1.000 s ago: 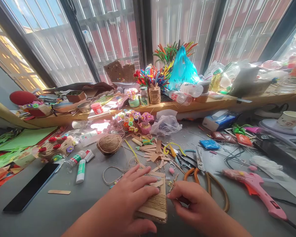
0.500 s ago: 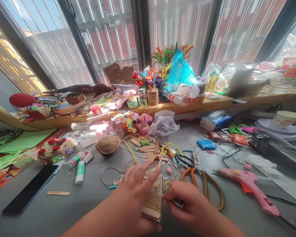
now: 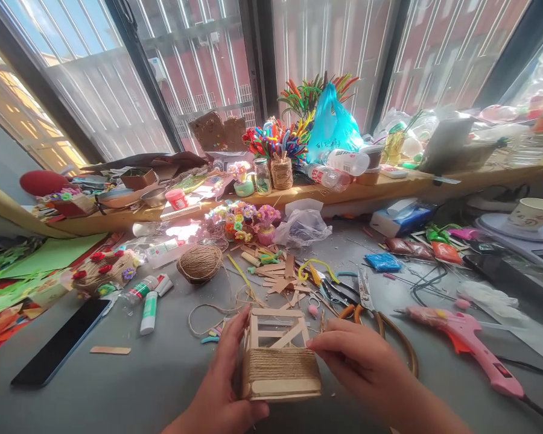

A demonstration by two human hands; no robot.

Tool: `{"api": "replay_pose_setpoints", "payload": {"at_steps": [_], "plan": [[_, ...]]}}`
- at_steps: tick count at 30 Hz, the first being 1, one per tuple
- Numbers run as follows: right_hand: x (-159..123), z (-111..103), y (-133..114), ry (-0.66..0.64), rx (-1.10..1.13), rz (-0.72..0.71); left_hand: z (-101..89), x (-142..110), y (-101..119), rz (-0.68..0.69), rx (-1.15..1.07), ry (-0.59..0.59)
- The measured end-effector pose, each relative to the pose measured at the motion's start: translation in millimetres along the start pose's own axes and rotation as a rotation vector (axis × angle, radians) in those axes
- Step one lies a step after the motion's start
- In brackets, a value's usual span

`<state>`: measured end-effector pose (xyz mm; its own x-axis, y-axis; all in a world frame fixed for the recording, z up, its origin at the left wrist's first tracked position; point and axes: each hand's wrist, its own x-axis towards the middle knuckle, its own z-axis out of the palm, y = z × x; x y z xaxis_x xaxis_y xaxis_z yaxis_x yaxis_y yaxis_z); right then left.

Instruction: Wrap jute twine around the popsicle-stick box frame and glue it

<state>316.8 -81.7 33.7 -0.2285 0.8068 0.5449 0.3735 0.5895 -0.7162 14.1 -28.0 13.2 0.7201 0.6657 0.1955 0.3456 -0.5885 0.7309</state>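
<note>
1. My left grip (image 3: 219, 383) is closed around the left side of a small stick frame (image 3: 284, 387), with the fingers along that side and the thumb at its lower front edge.
2. My right grip (image 3: 361, 355) sits at the frame's right edge, fingers curled and a fingertip against the side near the top of the twine band; I cannot tell whether a strand is pinched there.
3. The frame is in front of me at the near part of the grey worktop (image 3: 136, 386), between my two grips. I cannot tell whether it rests on the surface.
4. Rows of twine (image 3: 281, 363) lie side by side across its lower part, just above a flat rounded stick. Above them the frame is open, with one stick slanting across the gap.
5. Beyond my left grip, the ball of twine (image 3: 200, 264) lies near a heap of wooden stick pieces (image 3: 278, 277), and loose twine curls between the ball and the frame.
6. Beyond my right grip lie metal shears (image 3: 365, 290) with brown handles, partly hidden by it. Farther right is a pink glue gun (image 3: 477, 340).
7. Over to my left, a single stick (image 3: 110, 350) lies flat, between the frame and a dark phone (image 3: 61, 345). A green-and-white glue tube (image 3: 149, 313) is near them, farther back.
</note>
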Motion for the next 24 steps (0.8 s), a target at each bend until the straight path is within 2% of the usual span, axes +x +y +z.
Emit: {"api": "replay_pose_setpoints", "payload": {"at_steps": [2,4,8,12,16,18,21,24], "plan": [[0,2,-1,-0.016,0.002,0.009,7.3,-4,-3,-0.037,-0.222,0.052],[-1,4,-3,-0.045,-0.012,0.029,9.7,-8,-8,-0.057,-0.294,0.071],[-6,6,-4,-0.072,-0.069,0.058,3.4,-18,-20,-0.089,-0.169,0.067],[-11,7,-3,-0.034,-0.068,0.04,-8.5,-22,-25,-0.082,-0.086,0.013],[-8,10,-4,0.064,-0.109,-0.03,-17.1,-20,-11,-0.07,0.042,0.011],[-4,11,-6,0.091,-0.132,-0.085,-18.8,-17,0,0.014,0.139,0.088],[1,13,-9,0.111,-0.142,-0.125,-20.6,-11,17,0.216,0.291,0.217],[2,14,-8,0.131,-0.135,-0.135,-23.4,-4,27,0.242,0.376,0.282]]}}
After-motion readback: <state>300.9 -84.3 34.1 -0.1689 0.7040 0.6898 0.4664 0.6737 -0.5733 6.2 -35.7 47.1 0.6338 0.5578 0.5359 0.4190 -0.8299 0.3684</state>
